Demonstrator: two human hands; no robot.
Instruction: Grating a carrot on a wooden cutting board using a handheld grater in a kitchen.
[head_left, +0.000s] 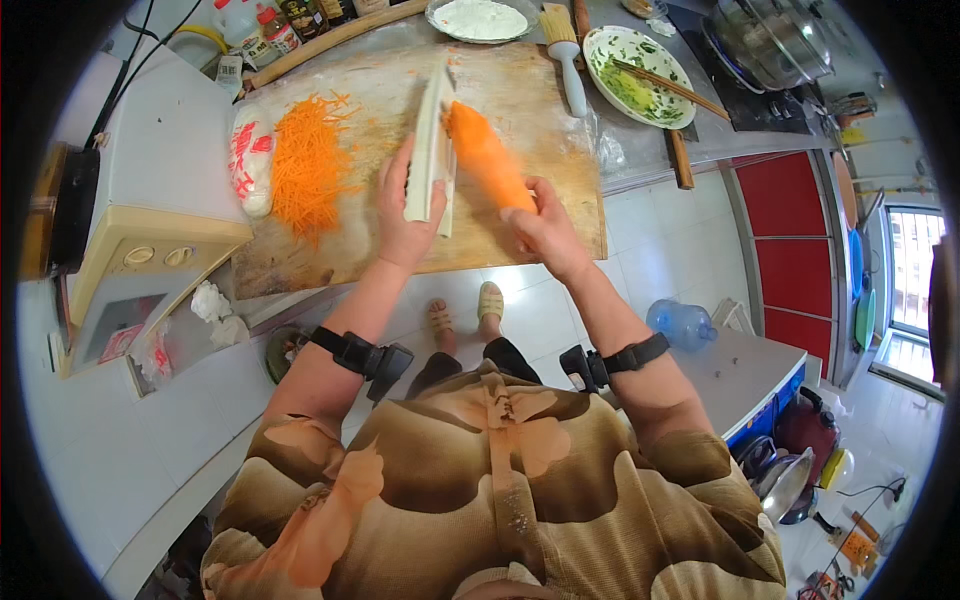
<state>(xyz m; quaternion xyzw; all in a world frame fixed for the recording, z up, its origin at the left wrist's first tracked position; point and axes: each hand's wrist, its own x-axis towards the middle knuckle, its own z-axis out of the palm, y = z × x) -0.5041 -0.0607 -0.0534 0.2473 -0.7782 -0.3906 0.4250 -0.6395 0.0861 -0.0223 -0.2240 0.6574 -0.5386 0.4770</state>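
Observation:
My left hand (409, 206) grips the lower end of a pale hand grater (429, 142), which is tipped on its edge above a wooden cutting board (382, 251). In my right hand (547, 225) is a large peeled carrot (487, 157), held by its near end. The carrot is blurred, and its far tip is close against the grater's right side; whether they touch I cannot tell. A heap of shredded carrot (309, 169) lies on the left part of the board. Beside it rests a white bundle in a plastic bag with red print (251, 161).
Behind the board are a rolling pin (337, 41), a dish of white flour (480, 19) and a pastry brush (564, 56). At the right, chopsticks (667, 90) cross a bowl of chopped greens (637, 105). A pot (772, 41) stands on the stove. A white appliance (169, 142) borders the left.

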